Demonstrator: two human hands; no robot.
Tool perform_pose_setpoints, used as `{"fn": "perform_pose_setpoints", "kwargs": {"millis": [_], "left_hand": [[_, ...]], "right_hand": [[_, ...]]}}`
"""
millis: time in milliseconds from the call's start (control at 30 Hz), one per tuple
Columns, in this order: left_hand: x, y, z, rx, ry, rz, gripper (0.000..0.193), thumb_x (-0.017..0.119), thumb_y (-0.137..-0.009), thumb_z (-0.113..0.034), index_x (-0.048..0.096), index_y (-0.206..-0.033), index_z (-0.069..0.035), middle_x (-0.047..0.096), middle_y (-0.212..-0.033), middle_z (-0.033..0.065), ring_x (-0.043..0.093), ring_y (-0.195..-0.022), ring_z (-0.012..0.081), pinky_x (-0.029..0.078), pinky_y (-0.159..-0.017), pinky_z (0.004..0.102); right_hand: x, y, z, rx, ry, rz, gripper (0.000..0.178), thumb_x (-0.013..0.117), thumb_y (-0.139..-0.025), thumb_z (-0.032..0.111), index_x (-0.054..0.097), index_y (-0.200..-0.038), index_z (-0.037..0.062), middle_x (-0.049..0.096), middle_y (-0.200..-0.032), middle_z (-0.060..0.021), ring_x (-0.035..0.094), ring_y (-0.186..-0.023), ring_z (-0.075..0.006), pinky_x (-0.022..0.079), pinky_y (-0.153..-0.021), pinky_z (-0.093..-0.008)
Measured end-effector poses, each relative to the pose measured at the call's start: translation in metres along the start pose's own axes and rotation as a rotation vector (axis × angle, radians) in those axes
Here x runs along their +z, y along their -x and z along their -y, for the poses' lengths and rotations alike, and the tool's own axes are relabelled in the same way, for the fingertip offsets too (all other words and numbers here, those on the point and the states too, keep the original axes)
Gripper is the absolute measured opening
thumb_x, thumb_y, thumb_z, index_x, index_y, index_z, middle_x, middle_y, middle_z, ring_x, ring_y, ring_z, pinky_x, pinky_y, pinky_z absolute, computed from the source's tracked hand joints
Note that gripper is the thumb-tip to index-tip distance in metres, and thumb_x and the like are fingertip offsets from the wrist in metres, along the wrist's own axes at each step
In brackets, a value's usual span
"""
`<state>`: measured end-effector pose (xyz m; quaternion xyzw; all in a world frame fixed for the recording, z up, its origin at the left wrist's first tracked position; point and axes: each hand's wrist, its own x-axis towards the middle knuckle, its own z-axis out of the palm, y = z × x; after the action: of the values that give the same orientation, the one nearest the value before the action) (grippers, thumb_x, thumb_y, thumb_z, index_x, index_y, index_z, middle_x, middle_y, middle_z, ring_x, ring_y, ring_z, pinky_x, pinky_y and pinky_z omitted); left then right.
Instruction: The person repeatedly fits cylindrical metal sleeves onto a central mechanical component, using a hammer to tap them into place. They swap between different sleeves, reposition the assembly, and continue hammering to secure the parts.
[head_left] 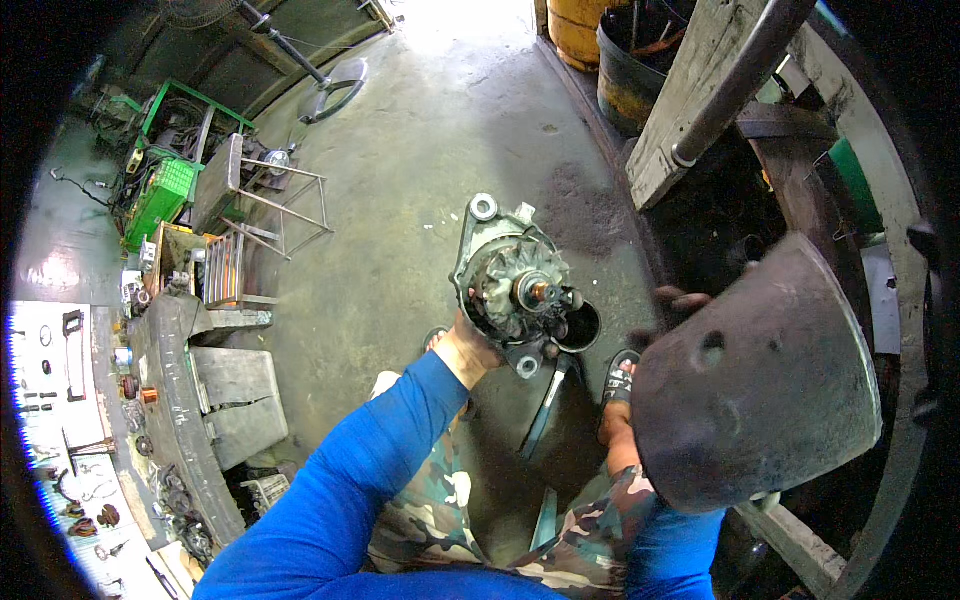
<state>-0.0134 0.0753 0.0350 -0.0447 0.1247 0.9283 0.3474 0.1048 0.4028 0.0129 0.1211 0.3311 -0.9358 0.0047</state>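
Note:
My left hand (466, 350) grips a grey metal alternator (508, 278) from below and holds it up over the floor. Its open end faces me, showing the fan blades and the copper-tipped shaft. A small black cup-shaped part (580, 326) sits at the alternator's lower right. My right hand (678, 300) is grimy and mostly hidden. Its fingers curl over the top edge of a large dark rounded metal cover (760, 385), held close to the camera, right of the alternator. Both arms wear blue sleeves.
My sandalled foot (620, 375) rests on the stained concrete floor (420, 150). At the left stand a cluttered workbench (170, 400), a green crate (160, 195) and a metal stool frame (270, 200). A wooden plank (690, 90), a metal pipe (735, 75) and a black bucket (625, 70) stand at the upper right.

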Motion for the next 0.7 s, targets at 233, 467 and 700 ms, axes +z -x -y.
{"fn": "perform_pose_setpoints", "kwargs": {"millis": [233,467,700], "left_hand": [[0.01,0.004,0.005,0.085,-0.341,-0.494,0.049,0.055,-0.105,-0.047,0.067,-0.133,-0.008,0.075,-0.113,0.0133,0.071,-0.083,0.0271,0.058,-0.062,0.0395],[-0.033,-0.001,0.024,0.078,-0.013,-0.012,0.074,0.061,-0.097,-0.061,0.052,-0.154,-0.015,0.058,-0.153,0.0121,0.06,-0.134,0.0339,0.049,-0.114,0.0567],[-0.017,-0.006,0.055,0.048,-0.023,-0.277,0.062,0.039,-0.109,-0.052,0.047,-0.158,-0.015,0.049,-0.162,0.0123,0.049,-0.146,0.0334,0.038,-0.125,0.0526]], "right_hand": [[0.038,0.034,0.028,-0.092,-0.122,-0.068,0.071,0.05,-0.104,0.055,0.047,-0.155,0.0059,0.056,-0.151,-0.0184,0.057,-0.134,-0.0419,0.048,-0.111,-0.0606],[0.118,0.005,0.017,-0.27,0.212,0.263,0.077,0.078,-0.087,0.039,0.053,-0.15,0.001,0.062,-0.146,-0.0168,0.062,-0.128,-0.0389,0.05,-0.111,-0.0559],[0.167,-0.032,0.002,-0.369,0.61,0.158,0.101,0.104,-0.057,0.03,0.06,-0.141,-0.0062,0.065,-0.139,-0.0169,0.063,-0.125,-0.0306,0.051,-0.11,-0.045]]}}
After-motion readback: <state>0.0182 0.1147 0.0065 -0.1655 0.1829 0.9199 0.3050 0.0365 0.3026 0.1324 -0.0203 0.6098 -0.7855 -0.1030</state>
